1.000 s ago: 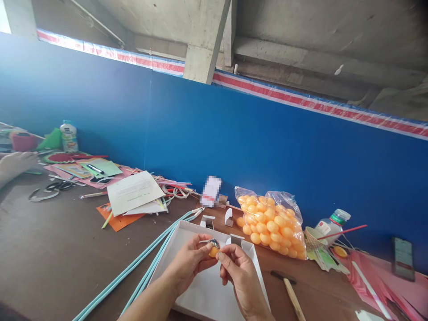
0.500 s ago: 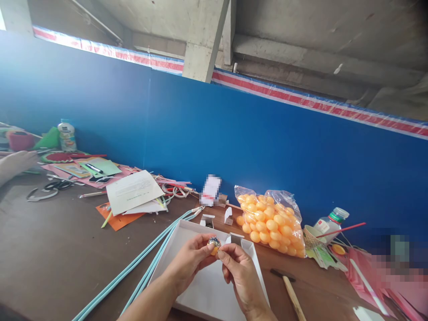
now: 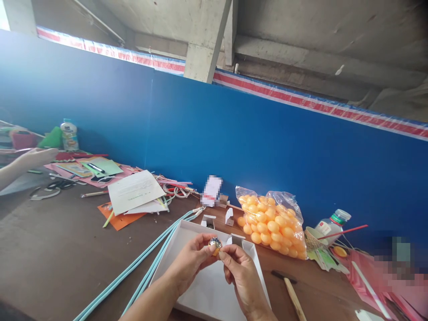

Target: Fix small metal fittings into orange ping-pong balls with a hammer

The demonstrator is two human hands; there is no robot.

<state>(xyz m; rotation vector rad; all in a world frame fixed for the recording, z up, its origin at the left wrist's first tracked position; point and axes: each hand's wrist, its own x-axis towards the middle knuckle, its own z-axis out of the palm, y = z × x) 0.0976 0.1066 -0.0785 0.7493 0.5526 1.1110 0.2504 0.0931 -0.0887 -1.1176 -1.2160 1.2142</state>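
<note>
Over a shallow white box [image 3: 214, 290], my left hand [image 3: 192, 258] grips a small ball [image 3: 215, 243] between thumb and fingers. The ball has a shiny silver, studded-looking top and orange underneath. My right hand [image 3: 236, 263] is closed in a pinch at the ball's lower right side, its fingertips touching it. Whatever lies between those fingertips is too small or hidden to make out. Just beyond the white box sits a little open carton [image 3: 207, 221] with dark contents.
A clear bag of orange balls [image 3: 270, 225] stands behind. On the right lie a hammer [image 3: 292, 294] and a tilted bottle [image 3: 334, 225]; pale blue rods [image 3: 143, 258] lie left. Papers [image 3: 135, 191] clutter the back. Another person's hand [image 3: 36, 158] reaches in at far left.
The ball has turned slightly in my left fingers, showing more of its silver top. The other person's hand at far left has moved to the right. My hands stay nearly in place.
</note>
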